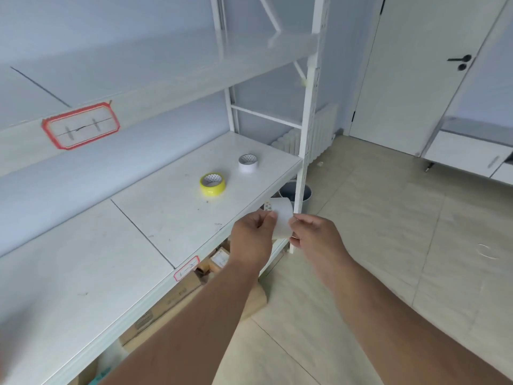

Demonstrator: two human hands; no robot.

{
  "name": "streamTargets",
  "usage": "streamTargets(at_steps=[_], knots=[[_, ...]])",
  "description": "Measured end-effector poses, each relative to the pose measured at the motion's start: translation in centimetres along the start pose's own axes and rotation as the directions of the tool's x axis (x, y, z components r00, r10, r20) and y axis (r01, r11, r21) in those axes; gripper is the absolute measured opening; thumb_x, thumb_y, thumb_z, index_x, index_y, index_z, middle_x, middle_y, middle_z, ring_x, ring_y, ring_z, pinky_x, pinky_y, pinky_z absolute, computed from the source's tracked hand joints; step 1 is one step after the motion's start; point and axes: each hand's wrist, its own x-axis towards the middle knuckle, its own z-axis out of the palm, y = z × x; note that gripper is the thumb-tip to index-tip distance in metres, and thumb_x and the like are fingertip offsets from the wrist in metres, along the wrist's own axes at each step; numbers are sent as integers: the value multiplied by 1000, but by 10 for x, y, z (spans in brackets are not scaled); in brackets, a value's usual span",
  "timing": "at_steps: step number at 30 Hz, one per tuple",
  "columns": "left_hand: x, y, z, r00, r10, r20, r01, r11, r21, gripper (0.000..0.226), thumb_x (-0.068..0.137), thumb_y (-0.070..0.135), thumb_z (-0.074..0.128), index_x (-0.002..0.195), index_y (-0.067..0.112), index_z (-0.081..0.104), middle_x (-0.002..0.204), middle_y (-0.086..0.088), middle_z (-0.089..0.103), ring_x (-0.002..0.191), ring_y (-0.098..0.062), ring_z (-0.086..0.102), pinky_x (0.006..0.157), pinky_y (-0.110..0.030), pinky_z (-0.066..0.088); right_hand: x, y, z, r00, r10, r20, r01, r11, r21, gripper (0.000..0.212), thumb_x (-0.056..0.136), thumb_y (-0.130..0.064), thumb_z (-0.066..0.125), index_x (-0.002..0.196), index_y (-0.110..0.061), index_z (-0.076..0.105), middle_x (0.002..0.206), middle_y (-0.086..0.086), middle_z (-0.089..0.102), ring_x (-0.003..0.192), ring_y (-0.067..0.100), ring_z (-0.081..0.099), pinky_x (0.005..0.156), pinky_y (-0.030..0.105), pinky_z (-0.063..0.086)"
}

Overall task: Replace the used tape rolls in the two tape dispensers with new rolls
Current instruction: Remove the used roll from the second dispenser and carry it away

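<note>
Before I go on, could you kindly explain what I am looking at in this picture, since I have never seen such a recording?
There is no machine here: a person wears a wide-angle camera on the head, so you look forward and down along their two bare arms. The left hand and the right hand together hold a white tape roll just past the edge of a white shelf. On that shelf lie a yellow tape roll and, farther back, a second white roll. A grey bucket stands on the floor behind, and cardboard boxes sit under the shelf. No tape dispenser is in view.
</note>
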Motion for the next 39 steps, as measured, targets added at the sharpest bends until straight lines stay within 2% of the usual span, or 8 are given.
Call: streamTargets(at_steps=[4,10,15,19,26,30,36,39], knots=[[22,7,63,999,-11,-49,12,999,30,22,99,32,66,84,22,79,66,10,71,65,-12,61,71,-31,51,48,-2,-51,999,3,40,-2,999,-32,18,94,-29,65,89,-25,81,71,-3,67,77,16,66,99,50,59],[58,18,139,993,-25,-114,29,999,35,18,98,31,64,96,20,79,92,0,79,87,-16,72,82,-32,58,120,-8,-108,995,44,90,-43,999,-4,17,94,-25,67,102,-22,81,97,12,79,103,33,75,95,58,59],[105,22,174,985,-27,-171,38,997,64,22,98,26,64,80,29,77,89,-8,79,81,-24,71,79,-35,58,176,-14,-124,987,42,157,-35,998,-43,28,94,-24,64,72,-34,79,103,23,73,89,28,72,97,65,55],[141,20,191,976,-59,-209,73,995,60,21,99,26,62,90,19,80,83,-7,76,70,-13,59,56,-13,43,218,-19,-128,984,43,173,-30,997,-75,33,95,-20,62,69,-34,79,104,22,74,96,35,74,101,59,55],[185,30,215,951,-99,-293,107,994,10,22,100,25,61,90,20,80,80,-3,72,68,-16,56,61,-27,45,283,-33,-131,956,37,293,1,992,-130,18,91,-23,62,80,-20,75,97,25,71,84,20,65,101,62,53],[199,30,220,892,-134,-432,132,991,-35,21,100,28,61,93,22,80,84,-3,77,67,-16,59,62,-29,47,317,-38,-120,913,32,407,49,981,-188,28,94,-23,63,74,-34,79,90,14,75,90,27,72,100,58,56],[211,20,208,776,-188,-602,181,981,-73,22,101,25,60,93,19,79,63,8,63,53,-9,51,49,-19,42,348,-35,-83,797,12,604,166,957,-238,28,84,-33,58,95,-9,68,98,26,68,78,18,57,96,65,55],[220,8,190,731,-234,-641,194,972,-133,24,100,25,59,86,17,77,53,14,55,45,-9,43,42,-16,36,355,-35,-57,761,11,649,226,933,-281,27,86,-32,58,91,-8,69,72,9,58,72,19,52,75,42,58]])
